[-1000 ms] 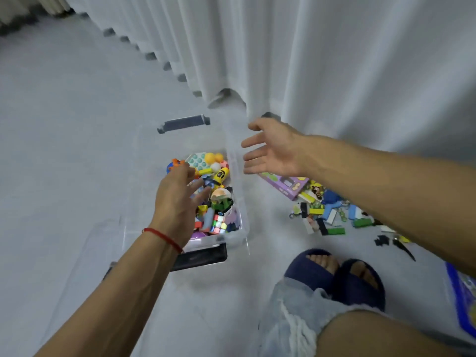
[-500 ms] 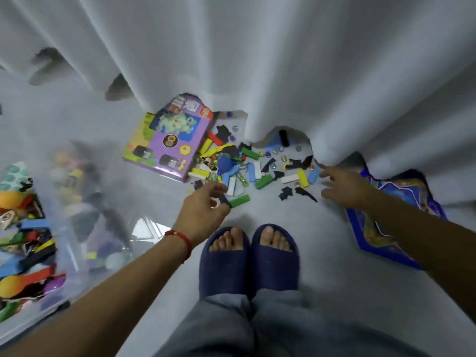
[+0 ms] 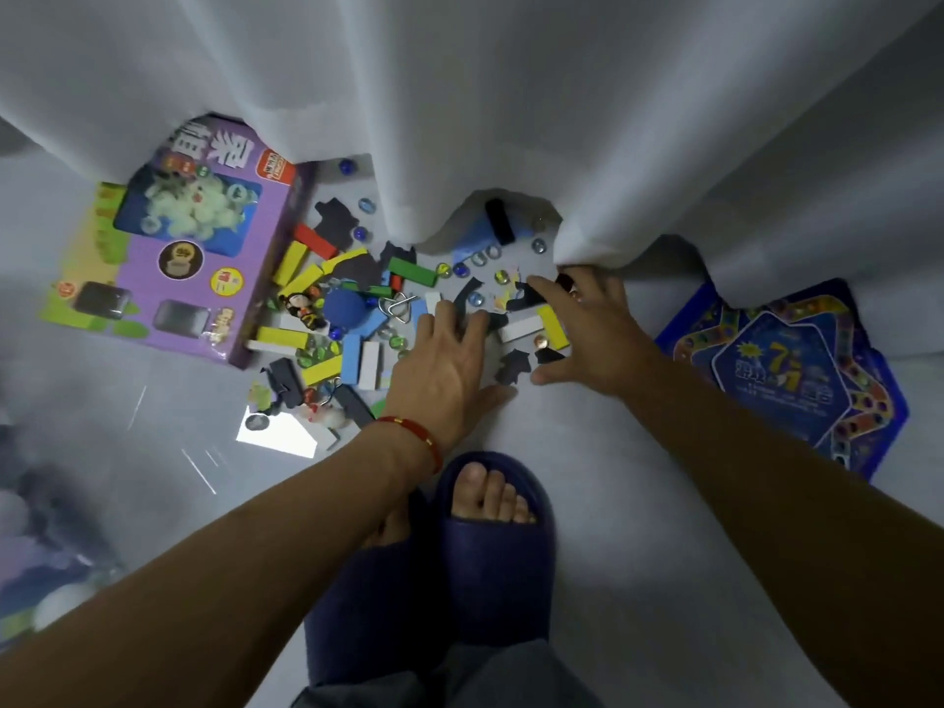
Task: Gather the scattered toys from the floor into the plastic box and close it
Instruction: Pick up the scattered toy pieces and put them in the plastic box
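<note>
Toy pile [image 3: 357, 319] lies on the grey floor [image 3: 587, 503] under both hands; blocks' long axes point every way. Left hand [image 3: 439, 370] flat, fingers spread, pressing pieces, gripping nothing. Right hand [image 3: 587, 329] likewise splayed over black pieces. One purple toy box [image 3: 168, 258] left of left hand, one blue game board [image 3: 797, 370] right of right hand. White curtain [image 3: 511, 120] beyond.

Both hands are down in the pile now: my left hand [image 3: 442, 367] has pushed forward from the pile's near edge onto the black foam pieces [image 3: 472, 298], and my right hand [image 3: 595, 332] has swung in from beside the blue game board [image 3: 797, 370], fingers spread over the yellow block [image 3: 554, 327].
</note>
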A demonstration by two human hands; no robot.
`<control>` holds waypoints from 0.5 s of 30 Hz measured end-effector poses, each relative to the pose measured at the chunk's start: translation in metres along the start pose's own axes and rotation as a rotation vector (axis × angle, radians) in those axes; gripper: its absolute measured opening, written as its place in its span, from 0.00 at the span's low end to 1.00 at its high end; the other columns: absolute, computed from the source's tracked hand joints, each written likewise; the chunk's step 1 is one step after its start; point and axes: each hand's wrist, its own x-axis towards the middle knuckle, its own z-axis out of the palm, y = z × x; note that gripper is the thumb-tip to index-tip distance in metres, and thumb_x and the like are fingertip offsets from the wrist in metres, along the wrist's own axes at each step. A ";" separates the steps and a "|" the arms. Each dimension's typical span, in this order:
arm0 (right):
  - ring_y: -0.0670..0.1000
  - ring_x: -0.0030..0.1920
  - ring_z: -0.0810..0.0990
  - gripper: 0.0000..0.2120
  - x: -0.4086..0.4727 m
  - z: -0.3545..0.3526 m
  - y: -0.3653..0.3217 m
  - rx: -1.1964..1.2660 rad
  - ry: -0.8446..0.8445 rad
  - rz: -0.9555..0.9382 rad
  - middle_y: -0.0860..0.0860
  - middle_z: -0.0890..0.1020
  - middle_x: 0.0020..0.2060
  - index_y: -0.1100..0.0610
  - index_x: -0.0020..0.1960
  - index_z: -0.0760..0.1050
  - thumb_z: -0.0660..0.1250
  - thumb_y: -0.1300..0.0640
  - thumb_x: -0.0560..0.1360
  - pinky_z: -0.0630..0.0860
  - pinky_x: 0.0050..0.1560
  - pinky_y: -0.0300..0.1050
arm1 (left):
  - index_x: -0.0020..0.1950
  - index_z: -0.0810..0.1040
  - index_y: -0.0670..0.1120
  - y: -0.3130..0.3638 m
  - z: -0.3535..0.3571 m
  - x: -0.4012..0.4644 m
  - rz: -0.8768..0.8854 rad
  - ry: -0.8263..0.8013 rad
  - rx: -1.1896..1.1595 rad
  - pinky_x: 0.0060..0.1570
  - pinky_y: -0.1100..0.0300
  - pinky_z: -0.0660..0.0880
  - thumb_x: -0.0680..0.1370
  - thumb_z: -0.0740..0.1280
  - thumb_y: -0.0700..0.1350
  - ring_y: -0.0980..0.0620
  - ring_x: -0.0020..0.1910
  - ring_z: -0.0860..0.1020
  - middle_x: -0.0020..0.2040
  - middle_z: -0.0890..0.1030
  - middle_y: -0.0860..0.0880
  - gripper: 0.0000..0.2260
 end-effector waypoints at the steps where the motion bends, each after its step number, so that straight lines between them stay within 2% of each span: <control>1: 0.62 0.70 0.60 0.49 -0.002 0.004 0.001 0.087 0.044 0.010 0.53 0.61 0.74 0.46 0.76 0.62 0.82 0.42 0.61 0.65 0.70 0.62 | 0.71 0.67 0.47 0.005 0.003 0.002 -0.018 -0.015 0.007 0.46 0.48 0.77 0.68 0.74 0.62 0.42 0.58 0.69 0.61 0.69 0.42 0.37; 3: 0.60 0.67 0.63 0.42 -0.008 0.010 0.000 0.201 0.128 0.039 0.52 0.65 0.69 0.46 0.71 0.69 0.82 0.47 0.61 0.68 0.67 0.60 | 0.72 0.65 0.47 0.015 0.007 0.004 -0.039 -0.023 0.032 0.47 0.49 0.77 0.69 0.73 0.63 0.42 0.61 0.68 0.63 0.68 0.42 0.38; 6: 0.60 0.64 0.65 0.37 -0.016 0.016 -0.008 0.271 0.186 0.100 0.52 0.66 0.65 0.48 0.67 0.73 0.83 0.52 0.61 0.70 0.62 0.55 | 0.72 0.66 0.47 0.024 0.010 0.008 -0.029 -0.013 0.069 0.43 0.52 0.76 0.73 0.72 0.59 0.42 0.62 0.69 0.64 0.69 0.42 0.33; 11: 0.57 0.59 0.65 0.32 -0.020 0.020 -0.015 0.311 0.200 0.192 0.51 0.65 0.61 0.48 0.59 0.72 0.83 0.53 0.60 0.70 0.56 0.51 | 0.64 0.75 0.45 0.020 0.012 0.008 0.041 0.011 0.105 0.34 0.55 0.72 0.74 0.73 0.48 0.42 0.57 0.73 0.59 0.73 0.41 0.20; 15: 0.56 0.55 0.70 0.27 -0.025 0.025 -0.015 0.363 0.219 0.199 0.50 0.67 0.59 0.50 0.53 0.72 0.83 0.55 0.61 0.74 0.55 0.51 | 0.64 0.76 0.45 0.014 0.014 0.006 0.056 0.056 0.020 0.39 0.50 0.76 0.75 0.71 0.45 0.41 0.52 0.73 0.56 0.73 0.41 0.17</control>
